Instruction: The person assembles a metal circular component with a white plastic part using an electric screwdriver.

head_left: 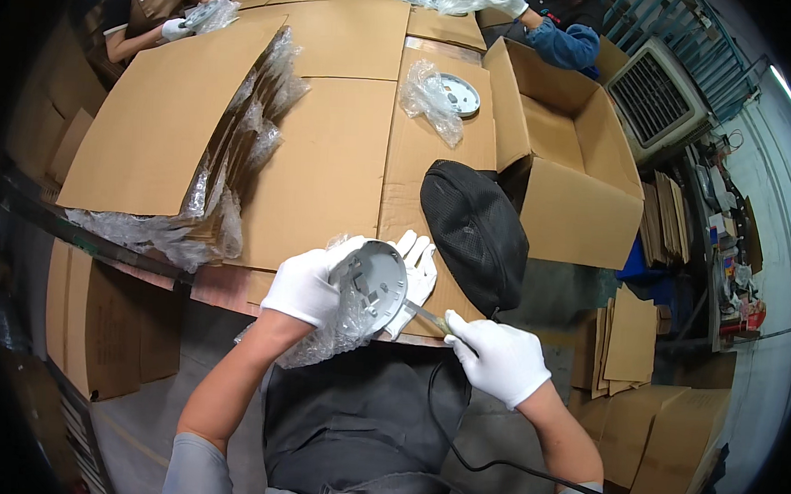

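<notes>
My left hand (307, 283), in a white glove, is closed on the side of a round grey metal housing (385, 277). Clear bubble wrap (325, 341) hangs around and below that housing, which is tilted so its recessed face shows. In my gloved right hand (502, 362) is a slim flat metal tool (423, 313), like a file, with its tip at the housing's right edge. Whether the tip touches the edge, I cannot tell. Behind the housing a loose white glove (421, 270) lies on the cardboard.
A black mesh bag (474, 237) lies right of the housing. Beyond it stand an open cardboard box (583, 207) and another round housing (459, 95) beside bubble wrap. Stacked cardboard sheets (171, 122) with bubble wrap rise at left. Two people work across the table. A black cable (509, 465) crosses my lap.
</notes>
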### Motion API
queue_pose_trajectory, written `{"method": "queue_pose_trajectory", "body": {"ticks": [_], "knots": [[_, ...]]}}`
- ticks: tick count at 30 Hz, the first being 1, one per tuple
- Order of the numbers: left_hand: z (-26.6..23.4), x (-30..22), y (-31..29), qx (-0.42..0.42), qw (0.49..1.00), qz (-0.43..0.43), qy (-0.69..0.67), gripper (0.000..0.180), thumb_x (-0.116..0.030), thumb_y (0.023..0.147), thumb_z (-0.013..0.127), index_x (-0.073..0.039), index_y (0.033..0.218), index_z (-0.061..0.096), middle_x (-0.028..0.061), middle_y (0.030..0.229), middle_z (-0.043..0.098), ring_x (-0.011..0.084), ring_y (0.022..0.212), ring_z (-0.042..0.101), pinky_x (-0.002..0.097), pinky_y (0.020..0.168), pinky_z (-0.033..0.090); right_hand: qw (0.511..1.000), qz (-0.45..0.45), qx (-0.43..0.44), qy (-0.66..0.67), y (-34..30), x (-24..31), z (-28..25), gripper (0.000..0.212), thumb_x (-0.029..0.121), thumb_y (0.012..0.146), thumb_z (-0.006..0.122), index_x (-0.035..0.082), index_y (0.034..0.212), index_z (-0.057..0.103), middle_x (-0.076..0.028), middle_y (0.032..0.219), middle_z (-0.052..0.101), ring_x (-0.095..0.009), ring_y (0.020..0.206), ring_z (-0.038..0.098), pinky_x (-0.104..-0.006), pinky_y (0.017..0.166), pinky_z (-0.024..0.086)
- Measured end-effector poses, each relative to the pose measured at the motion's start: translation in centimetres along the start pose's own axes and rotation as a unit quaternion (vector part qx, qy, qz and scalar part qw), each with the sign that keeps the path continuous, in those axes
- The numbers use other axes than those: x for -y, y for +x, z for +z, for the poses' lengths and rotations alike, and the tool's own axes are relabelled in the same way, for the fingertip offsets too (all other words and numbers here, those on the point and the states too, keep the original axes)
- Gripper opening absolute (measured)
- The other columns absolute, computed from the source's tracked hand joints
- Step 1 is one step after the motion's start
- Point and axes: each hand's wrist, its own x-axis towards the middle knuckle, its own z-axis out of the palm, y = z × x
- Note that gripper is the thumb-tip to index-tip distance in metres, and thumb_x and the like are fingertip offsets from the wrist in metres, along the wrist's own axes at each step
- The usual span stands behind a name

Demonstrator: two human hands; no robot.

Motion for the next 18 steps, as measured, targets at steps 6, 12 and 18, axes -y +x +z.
{"method": "queue_pose_trajectory", "body": {"ticks": [6, 12, 18], "knots": [[-0.7, -1.9, 1.4, 0.069, 0.996, 0.007, 0.056, 0.048, 0.003, 0.078, 0.057, -0.014, 0.122, 0.065, 0.0207, 0.093, 0.068, 0.0371, 0.083, 0.066, 0.0395, 0.076, 0.054, 0.999, -0.027, 0.014, -0.029, 2.3, 0.3, -0.8, 0.022, 0.025, 0.091, 0.059, 0.015, 0.110, 0.063, -0.006, 0.069, 0.062, -0.025, 0.060, 0.065, -0.0388, 0.051, 0.051], [-0.3, -1.7, 2.1, 0.084, 0.993, 0.018, 0.079, 0.049, 0.003, 0.077, 0.057, -0.014, 0.122, 0.065, 0.0202, 0.089, 0.067, 0.0369, 0.080, 0.066, 0.0403, 0.074, 0.054, 0.994, -0.032, 0.091, -0.055, 3.9, 0.9, -1.2, 0.016, 0.022, 0.090, 0.058, 0.013, 0.103, 0.064, -0.008, 0.071, 0.063, -0.026, 0.061, 0.065, -0.0401, 0.052, 0.051], [-0.2, 0.5, 2.9, 0.112, 0.993, -0.032, 0.026, 0.048, 0.005, 0.078, 0.056, -0.011, 0.122, 0.065, 0.0210, 0.096, 0.068, 0.0355, 0.089, 0.068, 0.0353, 0.081, 0.054, 0.994, -0.029, 0.098, -0.038, 4.5, 0.6, -0.5, 0.018, 0.021, 0.091, 0.057, 0.015, 0.105, 0.066, -0.008, 0.071, 0.063, -0.027, 0.062, 0.066, -0.0395, 0.053, 0.051]]}}
